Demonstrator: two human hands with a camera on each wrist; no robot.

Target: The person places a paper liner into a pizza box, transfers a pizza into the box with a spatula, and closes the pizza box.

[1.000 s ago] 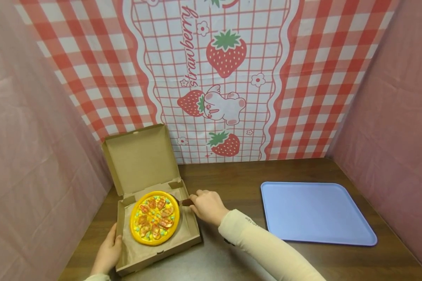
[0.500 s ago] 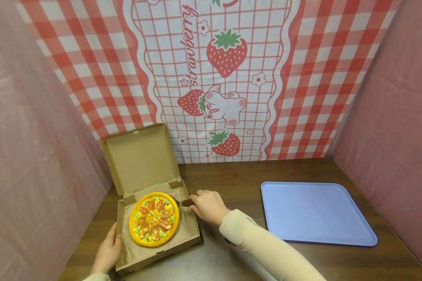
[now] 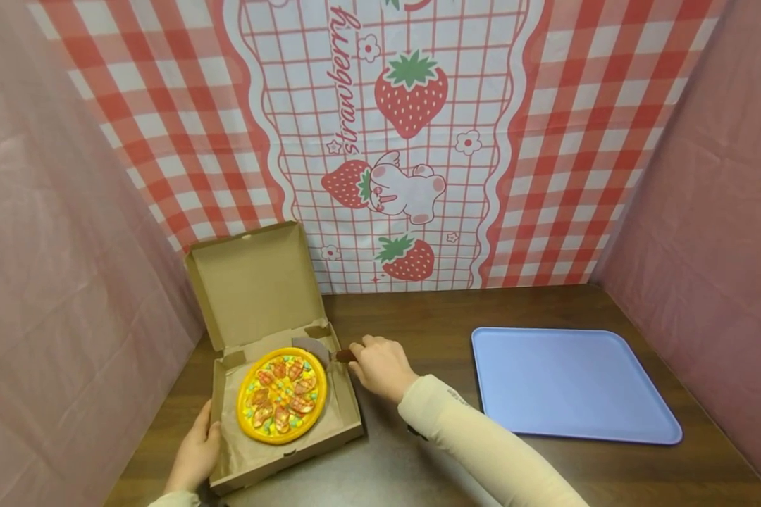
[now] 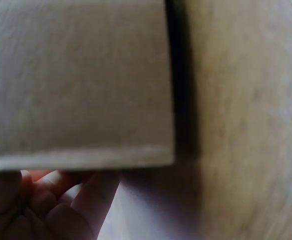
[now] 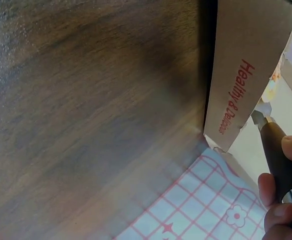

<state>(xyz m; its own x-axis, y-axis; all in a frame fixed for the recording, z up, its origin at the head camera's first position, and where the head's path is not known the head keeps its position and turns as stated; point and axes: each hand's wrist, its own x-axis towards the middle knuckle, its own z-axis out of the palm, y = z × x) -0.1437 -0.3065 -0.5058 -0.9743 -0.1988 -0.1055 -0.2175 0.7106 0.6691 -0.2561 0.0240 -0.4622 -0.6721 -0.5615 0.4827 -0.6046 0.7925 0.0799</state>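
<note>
A round toy pizza (image 3: 282, 396) with a yellow crust lies on brown paper in an open cardboard pizza box (image 3: 320, 442). My right hand (image 3: 383, 367) grips the dark handle of a pizza server (image 3: 344, 356) over the box's right wall. Its metal blade shows at the pizza's far right rim, partly hidden by the crust. In the right wrist view, thumb and fingers wrap the handle (image 5: 280, 150). My left hand (image 3: 194, 448) holds the box's left side, its fingers (image 4: 93, 200) at the cardboard edge in the left wrist view.
The raised box lid (image 3: 255, 287) leans back toward the strawberry-print cloth (image 3: 412, 91). A pale blue tray (image 3: 571, 384) lies on the wooden table (image 3: 406, 317) to the right. Pink cloth walls (image 3: 691, 211) stand at both sides.
The server has moved slightly away from me, and more of its blade now shows beyond the crust. The pizza has shifted a little left, then right. My left hand stays on the box.
</note>
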